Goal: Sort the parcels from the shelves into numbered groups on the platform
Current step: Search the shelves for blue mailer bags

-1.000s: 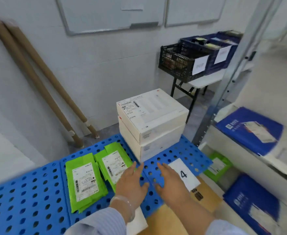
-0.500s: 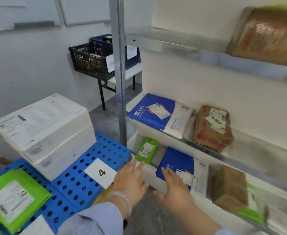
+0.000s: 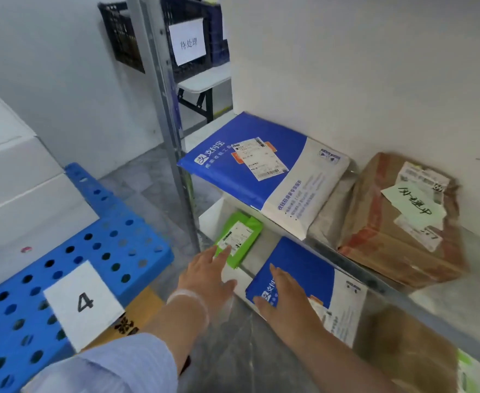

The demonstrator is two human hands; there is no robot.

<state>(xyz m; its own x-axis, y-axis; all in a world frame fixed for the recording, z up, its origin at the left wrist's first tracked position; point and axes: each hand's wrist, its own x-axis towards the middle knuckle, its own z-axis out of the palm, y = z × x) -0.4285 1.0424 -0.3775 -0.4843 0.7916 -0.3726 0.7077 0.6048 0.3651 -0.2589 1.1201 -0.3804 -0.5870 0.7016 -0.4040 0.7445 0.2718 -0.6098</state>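
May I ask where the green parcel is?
In head view, the green parcel lies on the lower shelf, left of its blue mailer, just beyond the left hand.

Both of our hands are down at the bottom shelf (image 3: 211, 215) here. Our left hand (image 3: 204, 275) is flat, fingers straight, tips right at the near end of the little green parcel (image 3: 240, 236). Our right hand (image 3: 284, 296) lies spread on the lower blue mailer (image 3: 304, 265) just beside it. One level up sit the upper blue mailer (image 3: 261, 171) and a taped brown box (image 3: 389, 236). Off left is the blue platform (image 3: 105, 251) with a "4" card (image 3: 84, 303) and white boxes (image 3: 14, 180).
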